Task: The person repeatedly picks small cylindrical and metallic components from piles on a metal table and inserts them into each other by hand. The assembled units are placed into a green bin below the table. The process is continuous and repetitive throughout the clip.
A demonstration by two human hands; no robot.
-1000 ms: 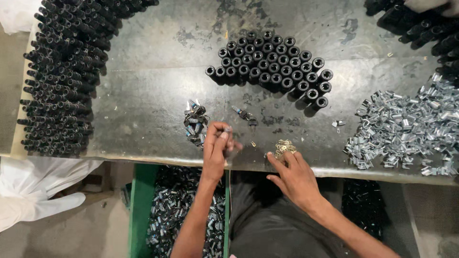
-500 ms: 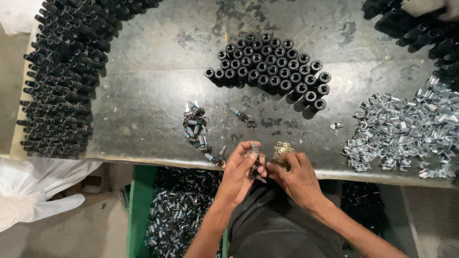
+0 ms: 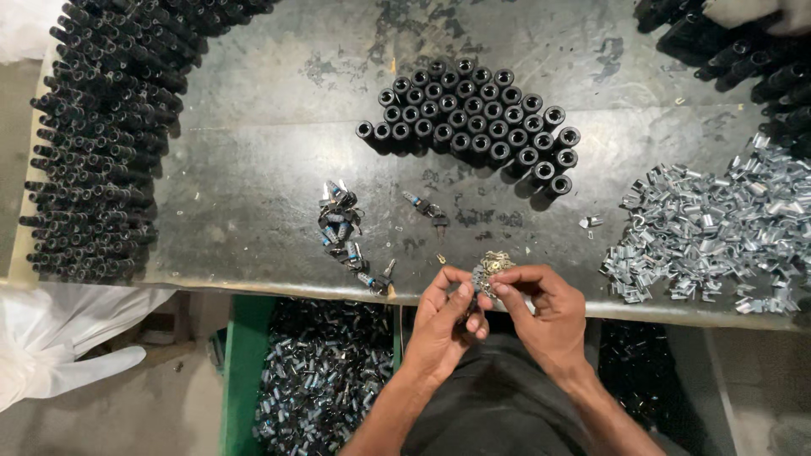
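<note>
Both hands meet at the near edge of the desk [image 3: 253, 127]. The left hand [image 3: 443, 325] has its grip shut on a small dark part [image 3: 470, 311], fingertips pinched; the right hand [image 3: 545, 317] pinches something tiny against it — what, I cannot tell. Just beyond lies a brass pile [image 3: 492, 263]. Capped parts [image 3: 342, 228] lie left, black tubes [image 3: 473, 118] farther back, silver clips [image 3: 718, 232] right.

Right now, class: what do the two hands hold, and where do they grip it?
Both hands, left hand and right hand, pinch a small dark part between fingertips; the exact grip spot cannot be told.
</note>
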